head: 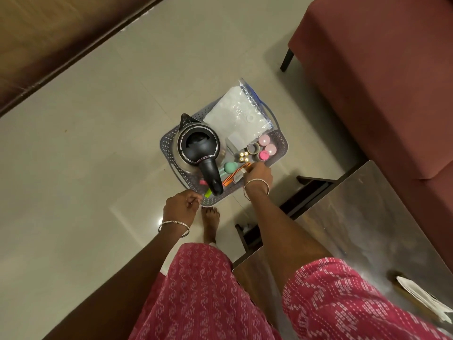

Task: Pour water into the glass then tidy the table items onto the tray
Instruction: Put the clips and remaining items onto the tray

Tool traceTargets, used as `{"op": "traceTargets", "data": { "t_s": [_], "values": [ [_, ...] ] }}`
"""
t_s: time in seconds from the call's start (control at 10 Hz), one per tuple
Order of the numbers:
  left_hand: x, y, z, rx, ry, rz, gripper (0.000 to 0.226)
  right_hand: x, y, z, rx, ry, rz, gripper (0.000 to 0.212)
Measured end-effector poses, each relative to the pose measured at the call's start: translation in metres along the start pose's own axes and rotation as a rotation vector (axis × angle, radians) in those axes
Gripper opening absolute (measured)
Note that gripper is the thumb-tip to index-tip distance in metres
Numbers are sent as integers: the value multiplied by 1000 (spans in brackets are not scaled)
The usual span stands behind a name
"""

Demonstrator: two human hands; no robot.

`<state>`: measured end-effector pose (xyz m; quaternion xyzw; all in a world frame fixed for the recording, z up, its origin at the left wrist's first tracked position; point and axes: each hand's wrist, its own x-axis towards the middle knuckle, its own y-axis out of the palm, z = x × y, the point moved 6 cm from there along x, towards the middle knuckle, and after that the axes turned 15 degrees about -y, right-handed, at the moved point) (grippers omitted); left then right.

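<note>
head view: loaded tray [169, 141], held above floor [98, 155]. left hand [180, 207] pinches near corner; right hand [258, 174] grips near rim. kettle [197, 148] likely makes it heavy, lopsided; plastic may flex, so take both ends.

Black kettle [198, 146], grey perforated tray [169, 141], pink candles [267, 147], maroon sofa [382, 69].

The grey tray [169, 141] between my left hand [180, 207] and my right hand [258, 175] bears a black kettle [197, 146], plastic bag [241, 114] and pink candles [267, 148]; the table [355, 217], right of my right hand, bears white paper [421, 298].
</note>
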<state>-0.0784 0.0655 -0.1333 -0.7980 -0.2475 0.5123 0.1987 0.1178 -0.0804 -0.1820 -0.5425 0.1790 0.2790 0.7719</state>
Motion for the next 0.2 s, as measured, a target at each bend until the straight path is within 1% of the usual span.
{"op": "traceTargets", "data": {
  "t_s": [0.1,0.2],
  "values": [
    [-3,-2,-1,15,11,-16,14,-9,-3,-2,-7,-85,-20,22],
    [-9,-2,-2,13,22,-19,14,-28,-10,-8,30,-200,-104,21]
  ]
}}
